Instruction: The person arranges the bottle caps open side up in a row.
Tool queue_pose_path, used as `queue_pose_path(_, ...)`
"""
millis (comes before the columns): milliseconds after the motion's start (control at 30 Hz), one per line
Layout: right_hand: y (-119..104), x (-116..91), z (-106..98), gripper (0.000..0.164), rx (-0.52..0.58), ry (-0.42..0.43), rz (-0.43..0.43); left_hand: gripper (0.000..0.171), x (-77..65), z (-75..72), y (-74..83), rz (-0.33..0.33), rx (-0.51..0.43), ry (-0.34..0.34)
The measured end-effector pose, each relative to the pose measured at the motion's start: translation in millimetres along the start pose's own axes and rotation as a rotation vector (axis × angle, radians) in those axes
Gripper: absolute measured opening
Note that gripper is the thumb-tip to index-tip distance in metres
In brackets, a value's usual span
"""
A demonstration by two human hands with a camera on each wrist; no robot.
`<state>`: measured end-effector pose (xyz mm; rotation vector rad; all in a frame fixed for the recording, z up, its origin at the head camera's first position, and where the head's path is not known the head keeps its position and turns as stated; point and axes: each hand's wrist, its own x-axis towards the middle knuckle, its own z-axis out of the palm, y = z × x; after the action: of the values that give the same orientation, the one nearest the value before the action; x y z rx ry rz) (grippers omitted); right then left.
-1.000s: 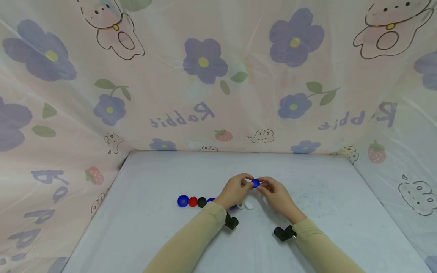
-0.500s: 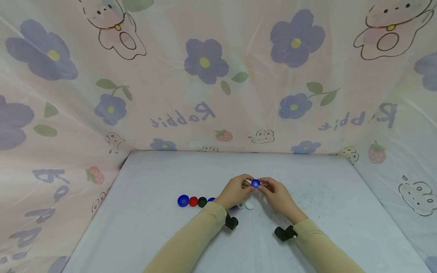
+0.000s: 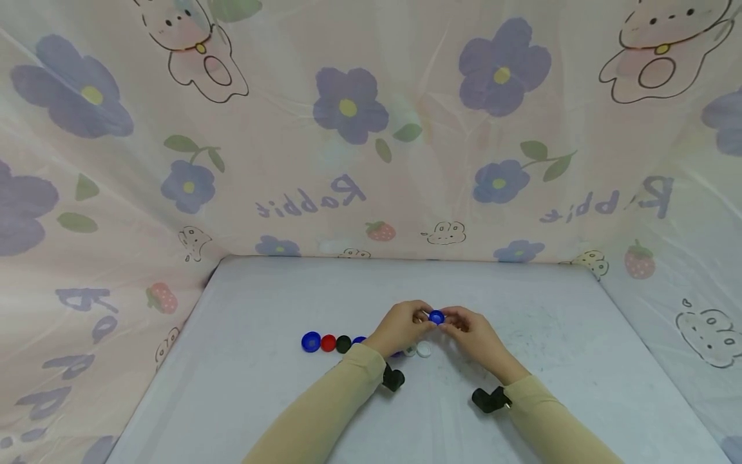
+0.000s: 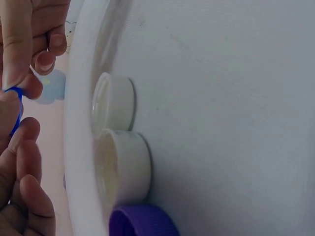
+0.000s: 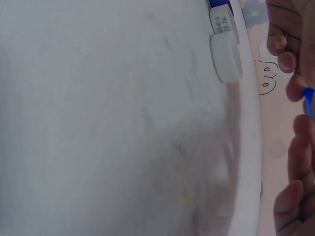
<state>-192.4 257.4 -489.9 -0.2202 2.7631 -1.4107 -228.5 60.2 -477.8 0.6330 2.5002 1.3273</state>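
Observation:
Between my two hands, a small round blue bottle cap (image 3: 437,317) is held above the table. From one side the fingers and thumb of my left hand (image 3: 404,327) pinch its rim. The right hand (image 3: 476,335) pinches the opposite side. In the head view the cap's hollow seems to face up toward me; both wrist views show only a thin blue edge (image 4: 17,110) of it, partly covered by fingertips. Just nearer than the hands lie two white caps, one at the row's right end (image 3: 424,349) and another beside it (image 3: 409,350).
The row of caps runs left: a purple one (image 4: 142,221) mostly behind my left wrist in the head view, then black (image 3: 343,344), red (image 3: 328,343) and a larger blue one (image 3: 311,341). Dark wrist cameras (image 3: 489,400) jut below both wrists. A patterned curtain (image 3: 348,167) encloses the white table (image 3: 261,412).
Both hands have shifted slightly toward me and to the right with the blue cap. The cap has tilted so its hollow shows more plainly. The row of caps lies as before.

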Motion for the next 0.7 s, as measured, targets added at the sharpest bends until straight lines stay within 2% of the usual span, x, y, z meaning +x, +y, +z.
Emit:
queue_pose_path(167,3,-4,-4,0.037,0.009,-0.068,0.044,0.023,-1.0,2.0,0.9,-0.002,0.056,-0.041)
queue_pose_path(300,5,-7,-5,0.035,0.027,-0.116,0.084,0.023,-3.0,3.1,1.4,-0.007,0.104,-0.092)
queue_pose_path(467,9,-11,-5,0.031,0.037,-0.172,0.069,0.027,-4.3,6.4,0.4,-0.005,0.159,-0.143)
queue_pose_path(700,15,-14,-5,0.029,0.022,-0.218,0.023,0.026,-3.6,12.7,-2.5,0.083,0.287,-0.168)
